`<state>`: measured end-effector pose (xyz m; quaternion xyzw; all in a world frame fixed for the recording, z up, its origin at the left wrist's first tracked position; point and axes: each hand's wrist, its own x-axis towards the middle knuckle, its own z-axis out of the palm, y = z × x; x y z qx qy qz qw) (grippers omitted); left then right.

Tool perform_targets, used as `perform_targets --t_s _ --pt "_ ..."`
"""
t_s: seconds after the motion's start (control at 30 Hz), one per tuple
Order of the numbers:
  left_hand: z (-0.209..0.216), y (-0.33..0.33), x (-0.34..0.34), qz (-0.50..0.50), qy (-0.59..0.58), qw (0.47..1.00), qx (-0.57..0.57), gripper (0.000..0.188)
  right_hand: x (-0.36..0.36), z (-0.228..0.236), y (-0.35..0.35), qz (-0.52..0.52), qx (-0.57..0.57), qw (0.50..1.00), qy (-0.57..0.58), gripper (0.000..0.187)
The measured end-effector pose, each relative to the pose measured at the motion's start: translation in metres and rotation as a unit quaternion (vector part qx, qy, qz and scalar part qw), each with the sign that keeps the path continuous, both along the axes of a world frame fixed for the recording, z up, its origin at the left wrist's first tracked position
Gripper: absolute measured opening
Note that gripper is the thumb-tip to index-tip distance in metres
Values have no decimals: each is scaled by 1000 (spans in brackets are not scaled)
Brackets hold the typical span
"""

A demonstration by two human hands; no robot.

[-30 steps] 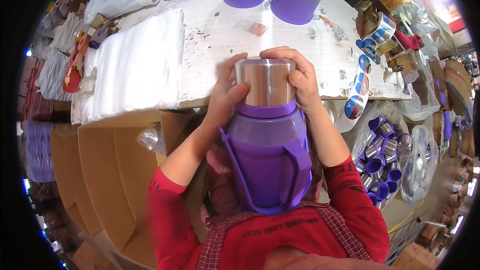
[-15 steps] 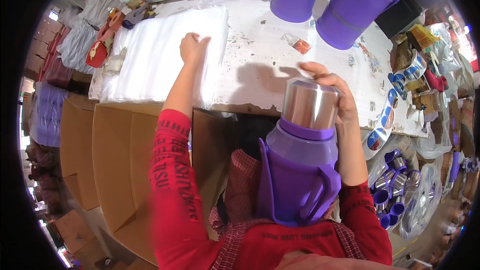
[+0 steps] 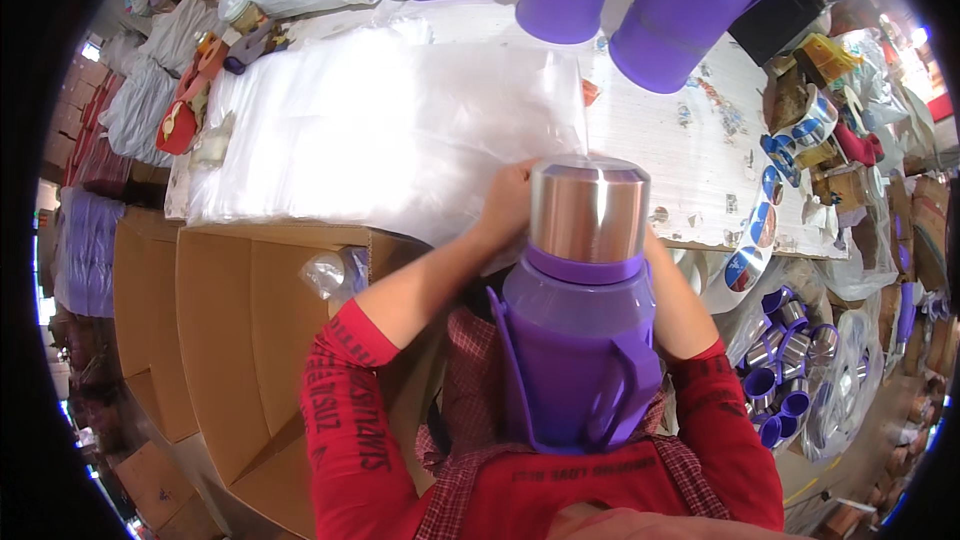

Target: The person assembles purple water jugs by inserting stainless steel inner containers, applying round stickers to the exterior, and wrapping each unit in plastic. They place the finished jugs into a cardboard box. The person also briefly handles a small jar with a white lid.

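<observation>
Eleven o'clock from the purple flask [image 3: 560, 350], the left hand [image 3: 511, 198] pinches a clear bag [image 3: 500, 95]; the right hand's hidden, grip I can't tell

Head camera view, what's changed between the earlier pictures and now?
The left hand let go of the steel cap, reached left to the white plastic pile, and has come back right, drawing a clear sheet across the table. The right hand has moved from the cap's side to out of sight, apparently behind it. The purple flask stays capped.
</observation>
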<state>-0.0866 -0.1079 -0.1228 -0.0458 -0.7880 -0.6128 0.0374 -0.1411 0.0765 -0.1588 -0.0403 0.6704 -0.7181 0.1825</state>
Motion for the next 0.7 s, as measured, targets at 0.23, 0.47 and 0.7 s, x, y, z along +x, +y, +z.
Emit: perform_targets --t_s 0.23,0.47,0.7 --pt "25 -53 28 -65 -89 896 429 18 45 30 75 -219 -413 865 -183 22" --pt "50 -81 130 -235 -315 897 202 13 152 54 119 -51 -107 992 -29 20" --pt "110 -30 151 -623 -191 727 -218 22 218 104 153 258 -87 957 98 13"
